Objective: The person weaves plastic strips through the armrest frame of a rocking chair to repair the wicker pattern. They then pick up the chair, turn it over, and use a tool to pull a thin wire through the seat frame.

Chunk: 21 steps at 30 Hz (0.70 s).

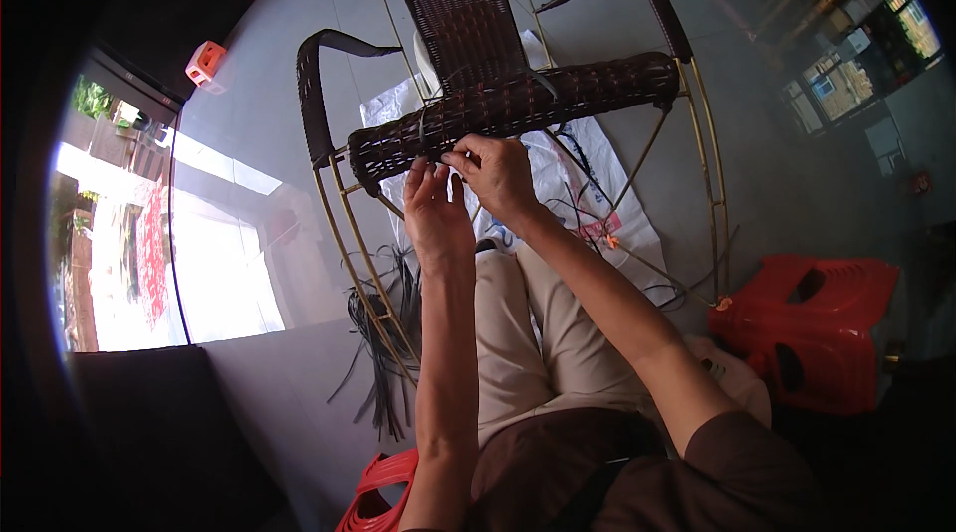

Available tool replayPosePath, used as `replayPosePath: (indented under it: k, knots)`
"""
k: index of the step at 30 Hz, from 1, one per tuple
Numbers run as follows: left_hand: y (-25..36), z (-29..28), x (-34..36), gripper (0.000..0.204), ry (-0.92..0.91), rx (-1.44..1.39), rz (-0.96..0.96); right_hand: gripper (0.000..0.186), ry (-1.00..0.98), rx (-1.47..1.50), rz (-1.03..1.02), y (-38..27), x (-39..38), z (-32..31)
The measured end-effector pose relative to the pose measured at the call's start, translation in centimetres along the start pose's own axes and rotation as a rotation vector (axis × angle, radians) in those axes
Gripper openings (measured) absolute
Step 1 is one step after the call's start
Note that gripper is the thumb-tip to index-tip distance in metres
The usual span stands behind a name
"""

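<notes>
In front of me stands a chair with a gold-coloured metal frame and dark brown weaving. Its woven seat (588, 94) shows its thick, rolled front side toward me. My left hand (441, 218), palm up, has its fingertips bent together against the lower edge of the weave, left of the middle. Right beside it, my right hand (498, 177) pinches with thumb and forefinger at the same edge. Whatever lies between the fingers is too small and dark to make out. Beyond the seat rises the woven backrest (460, 26).
Dark wrapped armrests (315, 99) flank the seat. A bundle of dark strips (386, 373) lies by the left legs. Under the chair a white sheet (627, 223) carries loose dark strands. A red plastic stool (827, 333) is at right, a small orange-and-white stool (205, 64) far left.
</notes>
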State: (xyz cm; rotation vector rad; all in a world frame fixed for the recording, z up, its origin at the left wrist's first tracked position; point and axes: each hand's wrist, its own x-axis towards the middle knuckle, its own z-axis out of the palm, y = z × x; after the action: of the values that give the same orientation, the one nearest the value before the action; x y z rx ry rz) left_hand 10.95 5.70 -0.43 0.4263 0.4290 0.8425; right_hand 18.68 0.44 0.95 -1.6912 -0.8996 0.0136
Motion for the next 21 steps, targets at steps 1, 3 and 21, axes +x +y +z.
replayPosePath:
  k: [1,3,21]
  knots:
    - [0.1,0.0,-0.1,0.031,0.0,-0.001,0.003,0.007,-0.002,0.001,-0.003,0.1,-0.2,0.3]
    - [0.4,0.0,-0.2,0.032,-0.015,0.0,0.008,0.007,0.083,0.071,-0.004,0.4,-0.5,0.9]
    - [0.2,-0.4,0.1,0.03,0.028,0.049,0.006,0.008,0.231,-0.081,-0.17,0.0,-0.8,1.4]
